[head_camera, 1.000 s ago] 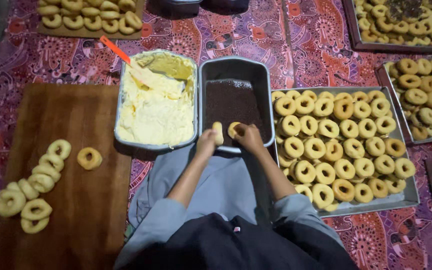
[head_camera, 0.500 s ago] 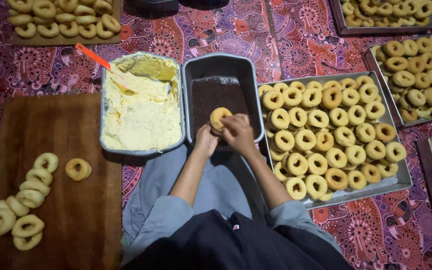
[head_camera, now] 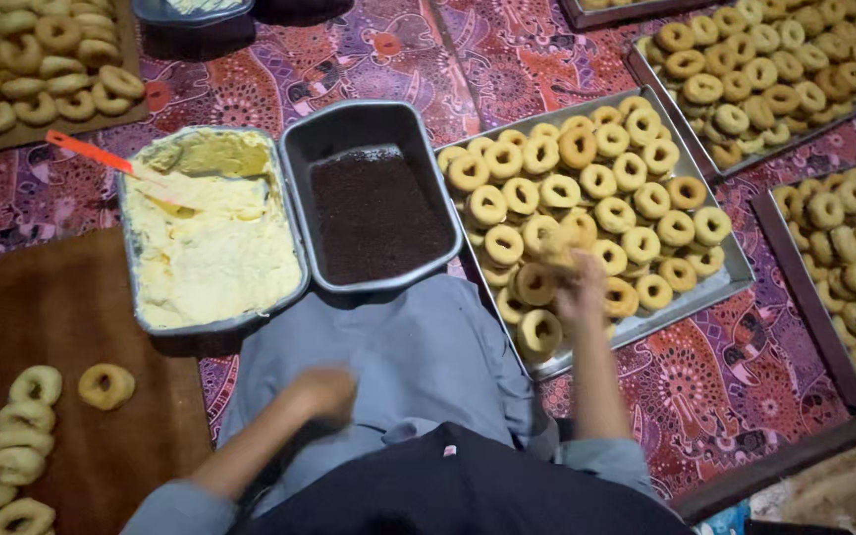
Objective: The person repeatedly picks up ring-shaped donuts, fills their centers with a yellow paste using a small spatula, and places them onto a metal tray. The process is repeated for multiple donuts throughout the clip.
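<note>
Right hand (head_camera: 579, 287) pinches one round cookie (head_camera: 555, 248) over the metal tray (head_camera: 730, 260). Left hand (head_camera: 324, 391) is blurry; can't tell its fingers. Two deep pans: yellow cream (head_camera: 212, 248), dark sprinkles (head_camera: 376, 213).

A home-style baking spot on the floor: trays (head_camera: 720, 287) of ring pastries, a pan of batter (head_camera: 212, 253) and wooden boards (head_camera: 52, 317) spread over a patterned mat (head_camera: 388, 50).

dull grey metal tray (head_camera: 715, 287) of matt, crusty golden ring pastries (head_camera: 598, 181); smooth grey metal pan (head_camera: 294, 159) with grainy dark brown sprinkles (head_camera: 376, 213); glossy pale yellow cream (head_camera: 212, 248); matt brown wooden board (head_camera: 61, 317); patterned purple cloth (head_camera: 369, 50).
</note>
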